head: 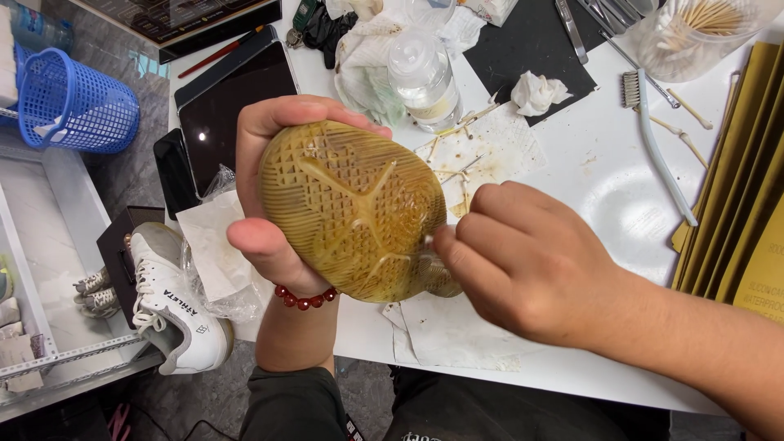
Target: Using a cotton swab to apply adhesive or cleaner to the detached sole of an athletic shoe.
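Both hands on shoe sole (355,208); left fingers (273,122) wrap edge.

Bare white table (604,184) lies open right of the shoe sole (355,211). Behind it a plastic bottle (422,77), crumpled tissue (536,91) and a white brush (657,147) crowd the way; yellow boards (747,212) wall the right edge.

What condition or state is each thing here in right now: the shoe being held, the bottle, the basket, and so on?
shoe: held sole-up, sole yellowed.
left hand: gripping the shoe.
right hand: pinching a thin stick against the sole's edge.
plastic bottle: upright, capped, nearly empty.
white sneaker: laced, resting below the table edge.
blue basket: upright.
tablet: screen dark.
paper sheet: stained, used swabs on it.
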